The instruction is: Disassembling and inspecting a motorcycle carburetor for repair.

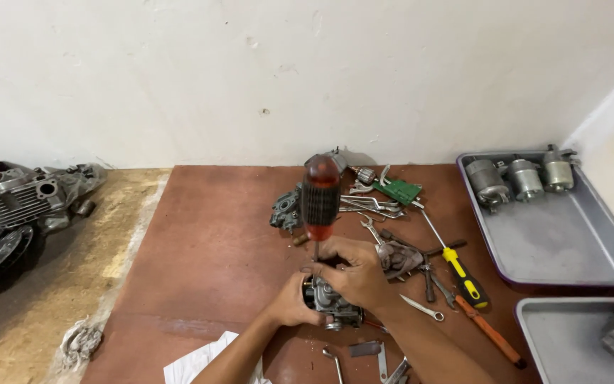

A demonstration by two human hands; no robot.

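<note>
Your left hand (291,302) wraps its fingers around a small metal carburettor (332,304) on the brown mat (214,249) — your right hand (353,274) pinches the shaft of an upright red-handled screwdriver (320,199) (tip hidden) just above it.

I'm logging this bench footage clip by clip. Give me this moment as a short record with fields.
Surface: reddish-brown board against a white wall
Left hand: cups a small grey metal carburettor
Right hand: on top of the carburettor, at the shaft of an upright red-handled screwdriver
Beside: yellow-handled screwdriver, scattered spanners
Right side: grey metal tray holding three cylindrical motors
Left side: grey finned engine block
</note>
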